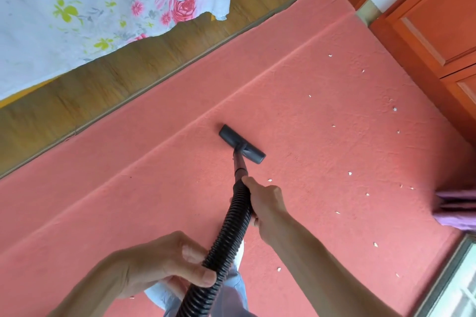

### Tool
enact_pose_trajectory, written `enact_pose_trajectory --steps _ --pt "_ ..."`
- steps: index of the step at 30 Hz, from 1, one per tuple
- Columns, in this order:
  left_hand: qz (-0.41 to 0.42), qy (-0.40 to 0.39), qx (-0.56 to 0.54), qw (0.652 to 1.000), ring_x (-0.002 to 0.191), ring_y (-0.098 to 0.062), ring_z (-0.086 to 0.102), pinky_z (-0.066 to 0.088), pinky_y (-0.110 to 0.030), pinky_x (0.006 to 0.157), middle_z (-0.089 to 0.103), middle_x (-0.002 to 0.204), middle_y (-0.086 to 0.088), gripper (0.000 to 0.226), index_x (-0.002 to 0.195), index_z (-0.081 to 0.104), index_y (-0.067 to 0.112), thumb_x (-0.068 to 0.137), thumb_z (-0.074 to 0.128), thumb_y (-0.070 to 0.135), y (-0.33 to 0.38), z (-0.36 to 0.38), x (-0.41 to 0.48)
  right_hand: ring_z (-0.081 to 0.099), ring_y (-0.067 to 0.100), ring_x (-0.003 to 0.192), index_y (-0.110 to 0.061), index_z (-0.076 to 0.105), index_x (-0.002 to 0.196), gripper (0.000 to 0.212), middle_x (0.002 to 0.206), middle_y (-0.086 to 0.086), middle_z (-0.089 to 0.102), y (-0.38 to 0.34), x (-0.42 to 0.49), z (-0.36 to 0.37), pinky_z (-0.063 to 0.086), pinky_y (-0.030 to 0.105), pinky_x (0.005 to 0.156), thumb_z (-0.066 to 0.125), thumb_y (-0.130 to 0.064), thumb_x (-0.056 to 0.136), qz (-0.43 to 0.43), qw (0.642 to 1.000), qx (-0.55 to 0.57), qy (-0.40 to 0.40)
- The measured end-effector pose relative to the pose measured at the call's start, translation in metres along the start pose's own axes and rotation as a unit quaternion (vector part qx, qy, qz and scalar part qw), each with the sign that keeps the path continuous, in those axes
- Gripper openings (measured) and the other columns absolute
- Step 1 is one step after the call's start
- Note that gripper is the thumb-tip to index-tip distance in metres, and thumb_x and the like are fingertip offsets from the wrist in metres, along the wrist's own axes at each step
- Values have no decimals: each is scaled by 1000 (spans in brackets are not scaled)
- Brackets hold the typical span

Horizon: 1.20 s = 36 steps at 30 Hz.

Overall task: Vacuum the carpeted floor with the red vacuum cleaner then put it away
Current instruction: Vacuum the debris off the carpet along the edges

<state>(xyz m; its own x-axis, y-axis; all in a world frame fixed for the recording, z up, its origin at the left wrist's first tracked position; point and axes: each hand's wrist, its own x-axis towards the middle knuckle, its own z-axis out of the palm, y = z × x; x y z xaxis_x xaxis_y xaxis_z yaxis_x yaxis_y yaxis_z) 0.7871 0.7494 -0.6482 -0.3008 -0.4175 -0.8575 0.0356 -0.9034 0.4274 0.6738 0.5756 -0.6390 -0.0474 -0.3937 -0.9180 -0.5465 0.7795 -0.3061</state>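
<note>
Pink carpet point(128, 201) runs under us, with a floral sheet point(77, 8) at 10 o'clock hanging over a wood floor point(154, 64). Our left hand point(164, 265), at 7 o'clock, curls round the black hose point(231, 229), thumb on top. At centre the nozzle point(242, 144) lies flat on the carpet. Our right hand point(265, 203) grips the hose's far end, near the nozzle. White scraps point(350, 174) dot the carpet toward 3 o'clock, and an orange cabinet point(438, 20) stands at 2 o'clock.
</note>
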Motion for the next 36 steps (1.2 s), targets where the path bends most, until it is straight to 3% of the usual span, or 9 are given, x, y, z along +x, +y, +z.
enact_pose_trajectory --steps 3,5,8,10,14,20,24,27,36 --pt "33 13 -60 998 105 -25 72 56 -42 95 76 113 -5 78 116 74 16 52 90 58 15 6 -8 63 25 73 -8 58 87 24 102 23 73 -11 15 7 40 29 55 66 -30 88 -21 1000 -1 13" --pt "67 19 -97 993 102 -22 72 57 -38 92 77 109 -4 55 116 73 15 71 82 45 27 11 -11 67 27 78 -10 57 87 23 102 21 73 -18 31 9 41 29 56 67 -30 88 -21 999 20 26" --pt "99 106 -138 980 91 -20 74 58 -43 93 78 95 -1 42 107 75 18 76 72 45 35 21 -8 72 27 91 -9 62 102 27 102 17 74 -22 49 5 53 30 66 68 -32 89 16 997 81 7" --pt "105 142 -183 967 80 -26 73 59 -49 88 74 83 -6 41 101 76 13 77 72 46 37 27 -4 71 24 85 -6 62 113 37 97 13 74 -22 54 0 56 35 83 66 -34 90 49 988 141 -39" --pt "113 138 -191 965 79 -27 72 58 -53 89 73 81 -5 36 95 78 16 80 72 48 28 31 -9 62 21 70 2 59 117 43 83 12 65 -7 46 -4 54 33 66 65 -31 91 73 952 272 -118" --pt "103 19 -173 979 79 -29 65 54 -53 86 71 88 -15 29 87 78 11 79 76 38 -1 21 -47 60 17 61 -2 59 109 30 75 10 61 47 2 7 51 27 48 64 -26 92 28 941 328 -76" --pt "80 -46 -174 980 68 -21 63 57 -36 65 69 79 -12 29 84 77 8 78 73 36 -26 19 -79 52 18 57 -2 57 99 26 70 10 54 91 -23 7 47 30 54 64 -25 91 30 945 319 -67" --pt "50 -79 -191 977 68 -24 62 58 -38 61 61 84 -16 35 90 74 3 80 73 36 -42 17 -94 44 18 56 -3 58 101 32 69 9 47 123 -19 13 38 31 57 69 -28 85 40 946 318 -37" --pt "48 44 -185 981 71 -28 66 56 -32 58 71 92 -26 51 98 73 -2 83 73 46 -60 46 -55 61 21 64 -6 59 110 40 86 10 62 150 23 17 52 32 56 68 -38 87 51 940 335 47"
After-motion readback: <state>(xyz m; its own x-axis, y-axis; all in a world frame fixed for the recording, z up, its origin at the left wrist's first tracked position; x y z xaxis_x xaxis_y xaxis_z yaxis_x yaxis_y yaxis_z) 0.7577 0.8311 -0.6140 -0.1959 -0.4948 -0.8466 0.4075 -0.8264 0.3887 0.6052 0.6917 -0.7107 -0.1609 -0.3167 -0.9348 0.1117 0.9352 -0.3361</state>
